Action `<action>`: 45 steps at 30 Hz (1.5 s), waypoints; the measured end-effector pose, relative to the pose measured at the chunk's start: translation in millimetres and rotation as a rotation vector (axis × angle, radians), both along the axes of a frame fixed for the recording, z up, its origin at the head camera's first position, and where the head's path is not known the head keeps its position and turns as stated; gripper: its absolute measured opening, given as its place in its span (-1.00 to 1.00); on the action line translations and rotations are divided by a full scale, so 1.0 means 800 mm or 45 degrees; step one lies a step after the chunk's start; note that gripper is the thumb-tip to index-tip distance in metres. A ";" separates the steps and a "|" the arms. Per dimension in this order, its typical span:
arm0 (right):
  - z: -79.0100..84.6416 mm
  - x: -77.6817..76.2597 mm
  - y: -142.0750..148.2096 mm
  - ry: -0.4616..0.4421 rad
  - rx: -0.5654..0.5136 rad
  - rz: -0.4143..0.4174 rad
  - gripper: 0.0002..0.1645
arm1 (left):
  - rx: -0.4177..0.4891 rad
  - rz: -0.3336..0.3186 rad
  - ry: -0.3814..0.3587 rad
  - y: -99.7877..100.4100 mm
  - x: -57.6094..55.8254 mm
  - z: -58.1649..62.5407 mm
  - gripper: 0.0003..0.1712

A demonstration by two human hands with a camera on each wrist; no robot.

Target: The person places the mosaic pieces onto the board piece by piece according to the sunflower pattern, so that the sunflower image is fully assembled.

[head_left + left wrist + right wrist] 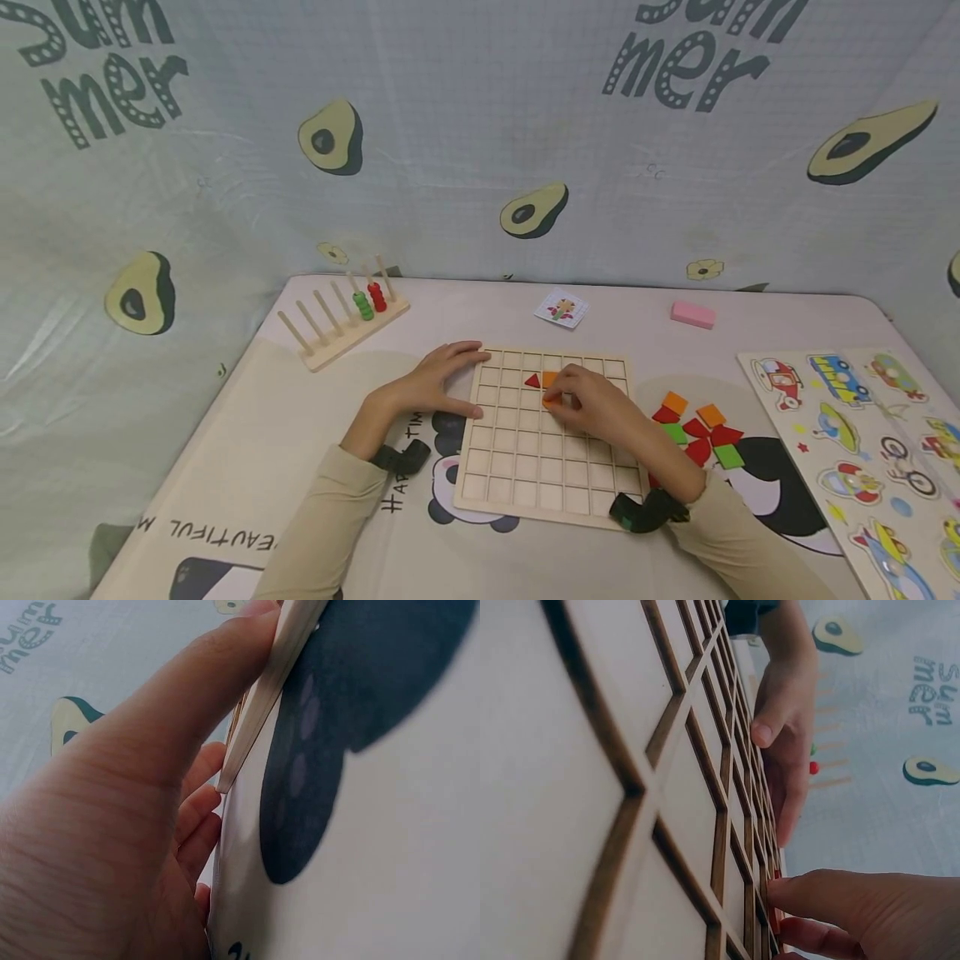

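A wooden grid board (517, 467) lies flat on the table. My left hand (435, 379) rests at its left side, fingers spread at the top left corner and thumb on the edge; in the left wrist view the thumb touches the board's side (262, 697). Over the upper middle cells, my right hand (596, 404) pinches an orange piece (551, 403) between thumb and fingers, which partly hide it. A red triangle (532, 381) and an orange square (550, 379) sit in neighbouring cells just beyond. In the right wrist view the right fingertips are low at the grid.
Loose red, green and orange pieces (697, 433) lie right of the board, partly behind the right forearm. Farther right is a picture puzzle board (810, 450). Behind stand a peg rack (352, 333) with beads, a picture card (561, 308) and a pink block (693, 314).
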State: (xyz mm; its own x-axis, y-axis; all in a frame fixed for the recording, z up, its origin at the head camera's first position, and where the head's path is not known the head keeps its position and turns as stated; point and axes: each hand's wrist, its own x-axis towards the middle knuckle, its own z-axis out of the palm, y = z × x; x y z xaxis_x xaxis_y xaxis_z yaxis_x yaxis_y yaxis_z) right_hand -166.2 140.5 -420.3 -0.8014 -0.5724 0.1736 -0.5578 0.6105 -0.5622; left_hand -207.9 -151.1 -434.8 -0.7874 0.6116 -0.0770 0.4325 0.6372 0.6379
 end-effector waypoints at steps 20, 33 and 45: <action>0.010 0.013 0.024 -0.073 0.031 -0.111 -0.91 | -0.025 0.010 -0.002 0.002 -0.001 -0.001 -0.01; 0.016 0.019 0.073 -0.085 0.030 -0.188 -0.92 | -0.026 0.020 0.008 0.001 0.000 -0.002 -0.01; 0.018 0.022 0.113 -0.149 0.074 -0.301 -0.85 | -0.017 0.009 0.008 0.001 0.000 -0.001 -0.01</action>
State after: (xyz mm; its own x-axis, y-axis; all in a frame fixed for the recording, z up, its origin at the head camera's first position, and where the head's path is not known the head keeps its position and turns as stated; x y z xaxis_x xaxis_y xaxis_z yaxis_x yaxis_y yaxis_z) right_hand -148.3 230.9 -405.7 -0.9266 -0.3734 0.0439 -0.3292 0.7493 -0.5747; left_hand -207.8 -150.4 -435.5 -0.7924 0.6047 -0.0804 0.4316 0.6488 0.6268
